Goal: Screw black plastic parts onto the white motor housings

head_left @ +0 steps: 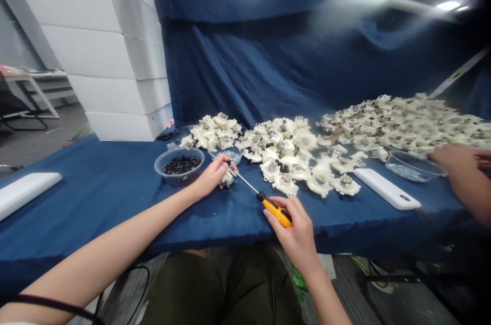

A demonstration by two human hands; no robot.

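Note:
My left hand (212,177) is closed around a small greyish part (227,177) with a black piece on top, held just above the blue cloth. My right hand (294,222) grips a screwdriver (275,209) by its orange and black handle. The metal shaft points up and left, its tip at or very near the black piece; whether they touch I cannot tell. Beside my left hand stands a clear bowl of small black pieces (179,175). Behind the hand, partly hidden, is a clear bowl of small silvery pieces (233,153).
Cream plastic parts with metal centres lie in heaps (286,148), with a larger pile (418,120) at the right. White boxes (111,59) stand stacked at the left. A white device (386,189) and another bowl (414,169) lie near another person's hands (458,166).

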